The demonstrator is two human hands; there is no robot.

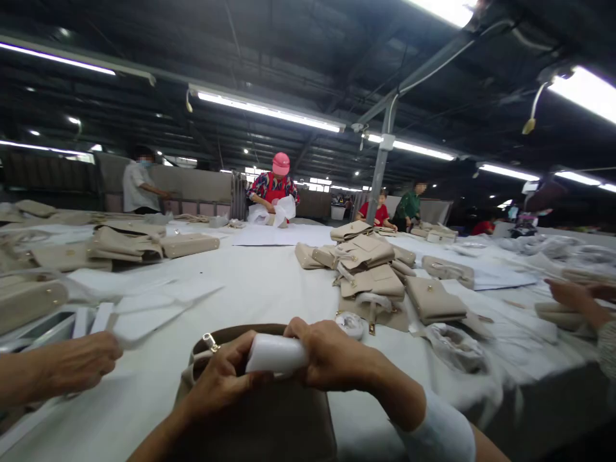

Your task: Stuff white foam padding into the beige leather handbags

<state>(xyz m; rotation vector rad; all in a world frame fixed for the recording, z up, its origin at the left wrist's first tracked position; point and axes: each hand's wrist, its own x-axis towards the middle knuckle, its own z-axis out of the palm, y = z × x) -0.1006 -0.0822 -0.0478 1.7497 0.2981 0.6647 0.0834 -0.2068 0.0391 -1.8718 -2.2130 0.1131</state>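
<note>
White roll (275, 353): long axis left-right, over brown bag (269, 410) on worktop (269, 282) | my left hand (219, 378) and right hand (332, 362) each pinching one end | equally near.

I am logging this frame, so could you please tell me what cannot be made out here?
- Head view: the white roll is gripped by the left hand and right hand, so its ends are hidden.
- The brown bag is cut off by the bottom edge and covered by both hands.
- A co-worker's hand at left: its body is outside the frame.
- The far workers are too small and blurred.
</note>
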